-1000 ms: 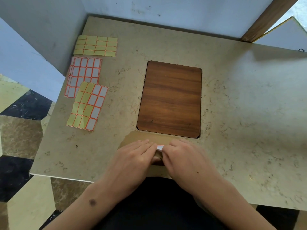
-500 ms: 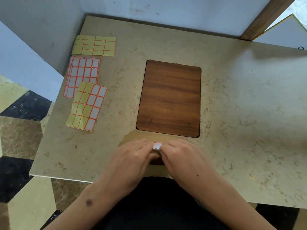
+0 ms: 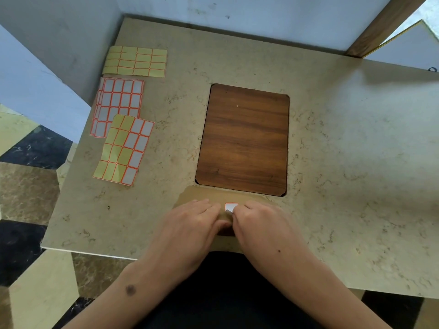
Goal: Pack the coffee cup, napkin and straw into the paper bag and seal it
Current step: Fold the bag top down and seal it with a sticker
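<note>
A brown paper bag (image 3: 202, 194) stands at the table's front edge, right below me, with its top folded over. A small white sticker with an orange border (image 3: 231, 207) lies on the fold, between my hands. My left hand (image 3: 190, 224) grips the folded top from the left, fingers over it and thumb underneath. My right hand (image 3: 263, 226) curls over the fold from the right, with a fingertip on the sticker's lower right corner. I see no cup, napkin or straw; the bag's inside is hidden.
Three sticker sheets lie at the table's left: a yellow one (image 3: 135, 60), a white-and-orange stack (image 3: 118, 103) and a partly used sheet (image 3: 123, 150). A dark wooden panel (image 3: 242, 138) is set into the beige tabletop (image 3: 344, 162). Walls close the back and left.
My hands have drawn slightly apart, and more of the white sticker shows on the fold. The bag has stayed in place.
</note>
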